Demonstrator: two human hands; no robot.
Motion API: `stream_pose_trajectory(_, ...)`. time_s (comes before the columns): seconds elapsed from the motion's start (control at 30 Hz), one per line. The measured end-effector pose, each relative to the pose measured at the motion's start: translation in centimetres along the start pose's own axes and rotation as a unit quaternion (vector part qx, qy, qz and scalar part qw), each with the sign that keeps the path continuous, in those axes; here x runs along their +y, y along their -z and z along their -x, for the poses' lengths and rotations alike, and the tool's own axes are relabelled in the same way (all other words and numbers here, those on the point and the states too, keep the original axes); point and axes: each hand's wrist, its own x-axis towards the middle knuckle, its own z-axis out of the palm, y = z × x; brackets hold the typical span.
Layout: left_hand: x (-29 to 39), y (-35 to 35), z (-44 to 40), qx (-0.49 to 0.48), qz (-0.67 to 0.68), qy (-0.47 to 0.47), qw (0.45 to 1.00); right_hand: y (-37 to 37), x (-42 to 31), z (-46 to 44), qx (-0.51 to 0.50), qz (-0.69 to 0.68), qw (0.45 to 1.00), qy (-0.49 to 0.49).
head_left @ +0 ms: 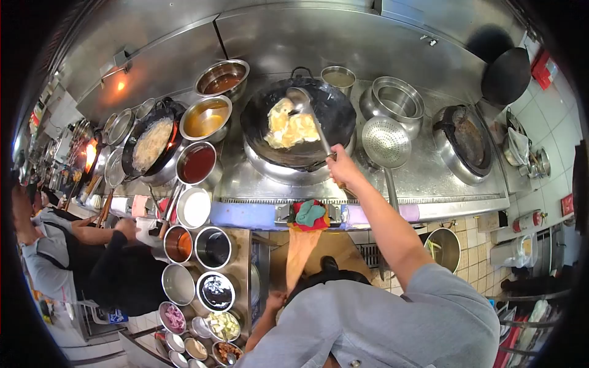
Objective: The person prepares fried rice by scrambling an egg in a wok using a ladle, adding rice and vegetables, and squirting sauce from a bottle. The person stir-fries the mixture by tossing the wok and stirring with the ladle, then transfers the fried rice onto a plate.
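In the wok (337,116) at 12 o'clock, pale yellow, egg-like food (288,132) lies near the middle, seemingly being stirred. The right hand (345,168) is closed around the handle of a ladle (317,127), bowl towards the wok's 12 o'clock; the next move likely calls for sweeping it under the food. The left hand (275,302), towards 7 o'clock, is beside a hanging cloth (302,251), its grip unclear.

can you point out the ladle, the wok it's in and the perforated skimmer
Ladle (319,132): head view, on the metal handle.
Wok (338,116): head view, on the bare inner wall, right side of the picture.
Perforated skimmer (386,143): head view, on the round holed disc.
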Motion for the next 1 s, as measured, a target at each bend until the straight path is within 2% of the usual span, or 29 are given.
stream_pose_trajectory(0.03,-0.9,0.4,0.6,0.059,-0.015,-0.011,0.998,0.2,0.3,-0.1,0.091,0.211,0.962,0.146)
stream_pose_trajectory(0.07,-4.3,-0.5,-2.2,0.084,-0.094,-0.052,0.991,1.5,1.2,0.7,0.081,0.204,0.968,0.123)
stream_pose_trajectory(0.1,-3.3,0.2,-1.8,0.079,-0.097,-0.054,0.991,2.7,-0.4,2.7,0.074,0.199,0.972,0.103)
stream_pose_trajectory(0.13,-0.5,0.5,-1.5,0.132,-0.072,-0.044,0.988,3.5,0.0,3.8,0.078,0.202,0.971,0.102)
stream_pose_trajectory(0.17,4.6,1.6,-0.7,0.186,-0.045,-0.033,0.981,4.1,0.8,5.3,0.099,0.208,0.962,0.147)
stream_pose_trajectory(0.2,9.0,3.0,-0.9,0.174,0.009,-0.118,0.978,4.1,1.4,6.6,0.118,0.213,0.951,0.193)
stream_pose_trajectory(0.23,13.6,4.3,-1.2,0.16,0.062,-0.201,0.964,3.7,2.0,7.5,0.119,0.217,0.949,0.194)
stream_pose_trajectory(0.27,18.7,5.7,-1.1,0.162,0.033,-0.258,0.952,3.2,2.9,8.3,0.021,-0.029,0.997,0.065)
stream_pose_trajectory(0.3,24.3,7.4,-0.7,0.155,0.013,-0.308,0.939,2.9,3.9,9.1,-0.076,-0.275,0.956,-0.067)
stream_pose_trajectory(0.37,32.7,9.7,-2.1,0.189,-0.017,-0.465,0.865,1.2,6.1,9.7,0.004,-0.142,0.989,-0.048)
stream_pose_trajectory(0.4,36.9,11.1,-1.8,0.174,-0.043,-0.46,0.87,1.2,6.7,9.9,0.027,-0.029,0.999,0.01)
stream_pose_trajectory(0.43,40.0,11.9,-2.5,0.228,-0.072,-0.489,0.839,1.2,6.4,10.9,0.028,-0.03,0.999,0.009)
stream_pose_trajectory(0.47,42.3,12.6,-3.3,0.284,-0.1,-0.514,0.804,1.2,5.3,12.1,0.011,-0.135,0.99,-0.036)
stream_pose_trajectory(0.5,43.7,13.0,-4.6,0.288,-0.1,-0.514,0.802,1.5,4.1,12.8,-0.009,-0.235,0.969,-0.078)
stream_pose_trajectory(0.53,44.7,13.5,-6.0,0.283,-0.155,-0.45,0.832,2.1,3.9,13.4,-0.075,-0.413,0.903,-0.091)
stream_pose_trajectory(0.57,45.0,13.6,-7.1,0.273,-0.211,-0.384,0.857,1.9,5.3,12.9,-0.076,-0.417,0.902,-0.088)
stream_pose_trajectory(0.63,45.2,13.5,-7.1,0.271,-0.222,-0.38,0.856,1.6,7.9,11.9,-0.057,-0.354,0.928,-0.098)
stream_pose_trajectory(0.67,45.5,13.4,-7.0,0.271,-0.233,-0.376,0.855,1.2,8.3,12.2,0.026,-0.128,0.991,-0.028)
stream_pose_trajectory(0.7,45.3,12.8,-6.9,0.304,-0.222,-0.386,0.842,2.0,7.1,11.9,0.036,-0.137,0.99,-0.018)
stream_pose_trajectory(0.77,44.3,12.3,-7.8,0.321,-0.175,-0.409,0.836,4.9,4.8,10.5,-0.019,-0.217,0.976,-0.032)
stream_pose_trajectory(0.8,43.6,12.1,-8.2,0.315,-0.137,-0.439,0.83,6.4,2.9,9.0,0.008,-0.191,0.981,0.012)
stream_pose_trajectory(0.83,43.0,12.0,-7.2,0.323,-0.104,-0.474,0.813,8.0,0.7,6.7,0.059,-0.208,0.975,0.048)
stream_pose_trajectory(0.87,42.9,11.7,-4.6,0.287,-0.029,-0.454,0.843,10.7,-0.3,2.6,0.035,-0.224,0.971,0.082)
stream_pose_trajectory(0.93,38.1,11.3,-5.6,0.336,-0.051,-0.463,0.818,16.4,-4.6,-6.2,0.115,-0.161,0.965,0.17)
stream_pose_trajectory(0.97,36.0,11.3,-4.3,0.336,-0.085,-0.44,0.828,19.9,-7.3,-9.7,0.085,-0.21,0.952,0.206)
stream_pose_trajectory(1.0,33.7,11.0,-2.7,0.299,-0.058,-0.416,0.857,23.1,-9.7,-13.7,0.098,-0.265,0.936,0.208)
